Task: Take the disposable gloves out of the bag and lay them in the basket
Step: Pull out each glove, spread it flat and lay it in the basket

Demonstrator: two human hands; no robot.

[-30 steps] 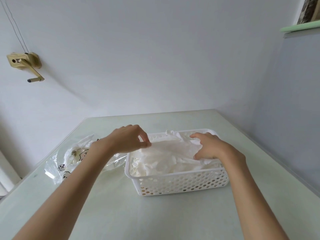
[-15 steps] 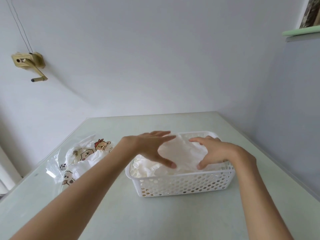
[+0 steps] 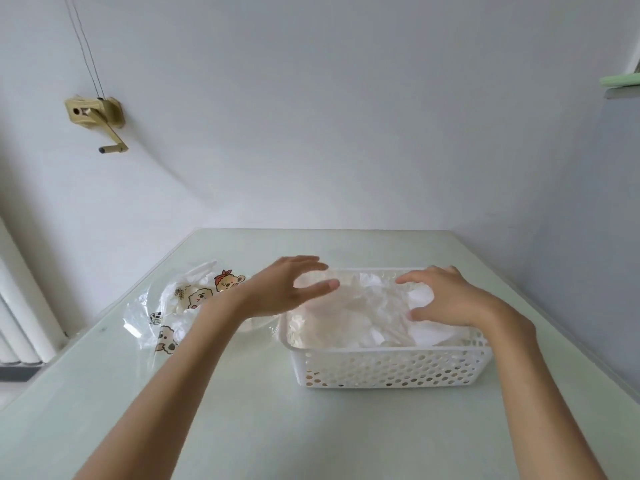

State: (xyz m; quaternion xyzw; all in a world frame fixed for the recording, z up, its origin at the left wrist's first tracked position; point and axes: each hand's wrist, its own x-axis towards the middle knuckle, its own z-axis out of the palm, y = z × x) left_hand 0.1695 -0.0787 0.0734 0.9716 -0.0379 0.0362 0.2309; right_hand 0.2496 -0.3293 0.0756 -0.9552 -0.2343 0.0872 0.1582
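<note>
- Disposable gloves (image 3: 367, 308): thin, translucent white plastic, crumpled in a loose heap inside the white perforated plastic basket (image 3: 388, 368); the heap fills most of the basket and stays about level with its rim.
- Far left, on the wall: brass-coloured crank fitting (image 3: 95, 116) with a handle pointing down and to the right; two thin cords run up from it.
- Left edge: white ribbed radiator (image 3: 20, 317), partly in view.
- Left of the basket: clear plastic bag printed with cartoon bears (image 3: 187, 306), lying flat and crumpled on the pale green tabletop (image 3: 242, 427). Its right edge lies close to the basket's left wall; contact cannot be told. White material shows through the bag; whether it is more gloves cannot be told.
- Left hand (image 3: 287, 289): over the basket's far-left corner, palm turned right, fingers spread and only slightly bent, grasping nothing. The forearm crosses over the bag.
- Right hand (image 3: 446, 296): over the right part of the basket, fingers loosely arched, thumb low, grasping nothing. Whether its fingertips touch the gloves cannot be told.
- Basket position: near the table's middle, long side facing the near edge, right end close to the right-hand wall side.
- Far right, top: pale green ledge (image 3: 620, 81) at the frame edge.
</note>
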